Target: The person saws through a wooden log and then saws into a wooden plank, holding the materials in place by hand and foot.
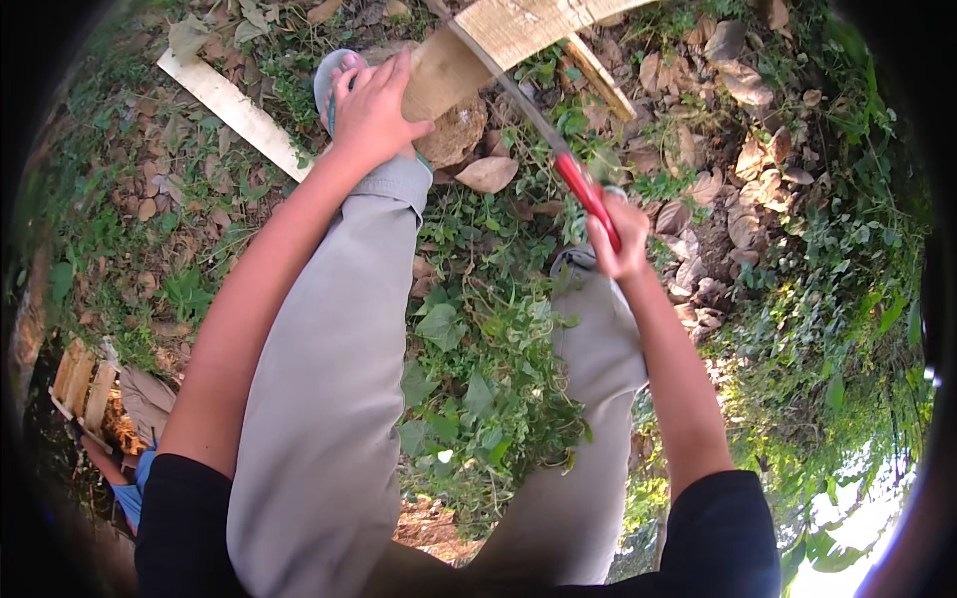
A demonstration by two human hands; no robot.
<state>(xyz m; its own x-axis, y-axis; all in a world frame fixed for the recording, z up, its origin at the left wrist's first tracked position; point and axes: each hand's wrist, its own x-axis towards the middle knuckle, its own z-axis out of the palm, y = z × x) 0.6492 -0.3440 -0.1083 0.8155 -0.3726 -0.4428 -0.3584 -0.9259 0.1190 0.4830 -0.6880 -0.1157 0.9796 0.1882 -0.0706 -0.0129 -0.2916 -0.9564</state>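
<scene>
Head view: right grip [622, 234] clenched on saw [570, 169], left grip [374, 112] spread against plank [533, 28].

Left grip [371, 118] far forward, loosely spread; right grip [622, 235] nearer, tightly curled.

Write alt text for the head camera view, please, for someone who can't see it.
A person's right grip holds a red-handled saw across a pale wooden board, while the left grip is spread at the board's left end. Grey-trousered legs frame leafy ground.
</scene>
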